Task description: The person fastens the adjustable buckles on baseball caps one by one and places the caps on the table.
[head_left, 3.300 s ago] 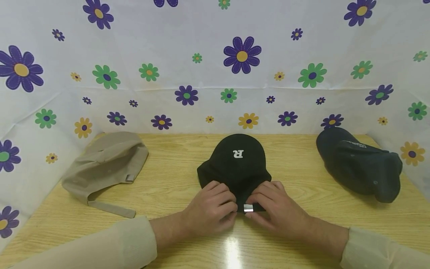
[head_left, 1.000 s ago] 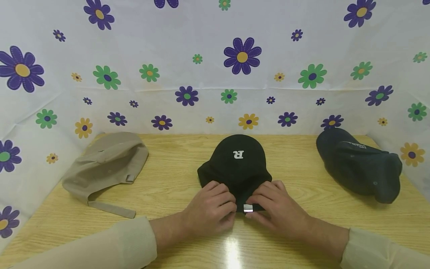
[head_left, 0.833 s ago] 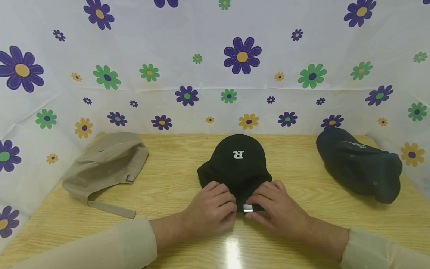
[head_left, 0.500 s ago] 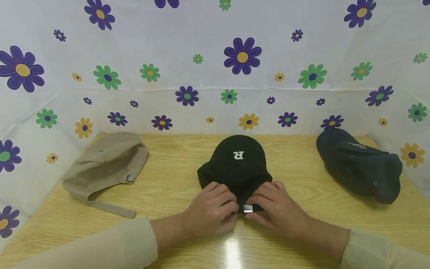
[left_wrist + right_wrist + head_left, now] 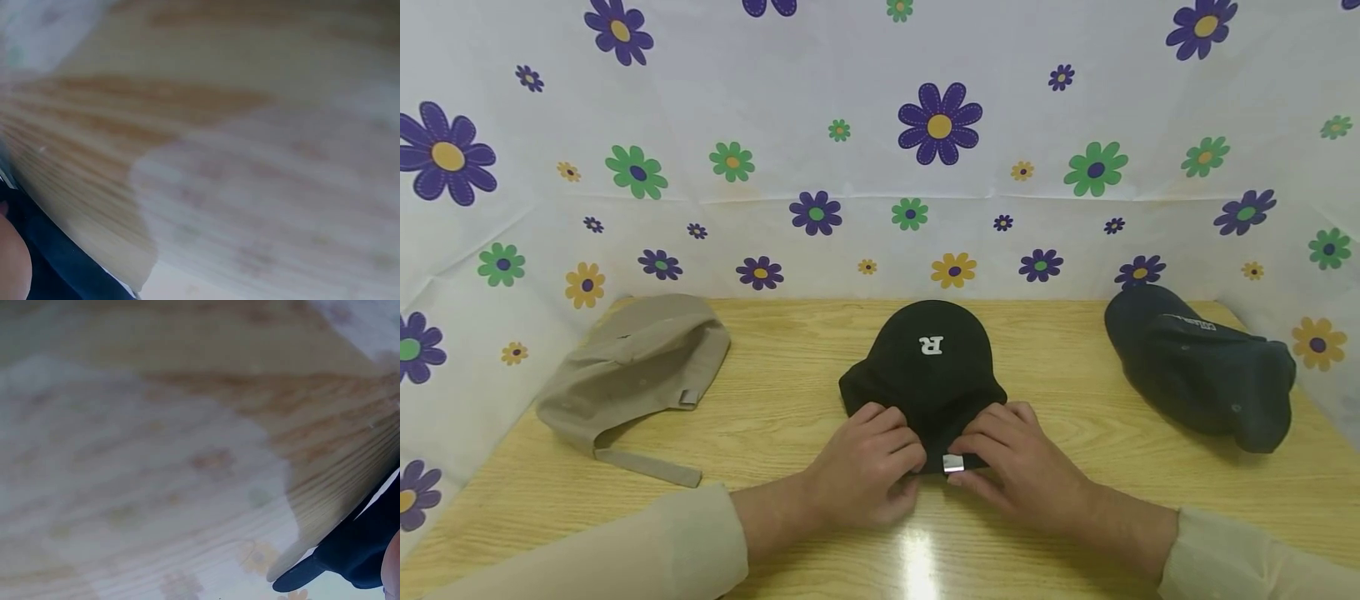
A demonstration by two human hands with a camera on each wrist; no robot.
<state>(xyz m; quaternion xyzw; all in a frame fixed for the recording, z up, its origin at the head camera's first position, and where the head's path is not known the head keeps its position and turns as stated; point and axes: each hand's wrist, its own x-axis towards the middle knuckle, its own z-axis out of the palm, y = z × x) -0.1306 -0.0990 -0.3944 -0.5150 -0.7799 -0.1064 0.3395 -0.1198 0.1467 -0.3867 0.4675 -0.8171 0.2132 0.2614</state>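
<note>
Left hand (image 5: 867, 467) sits slightly farther from the metal buckle (image 5: 953, 463) than half a second ago; the black cap (image 5: 925, 383) stays put on the desk (image 5: 790, 367). In the head view, that hand's curled fingers grip the cap's rear band (image 5: 934, 463); the right hand (image 5: 1026, 462) pinches beside the buckle. If this is band adjustment, steadying the buckle and pulling straight should avoid twisting. Bent fingers hide the left fingertips' hold. Left wrist view: blurred, cap and hand cut off lower left. Right wrist view: likewise, lower right.
</note>
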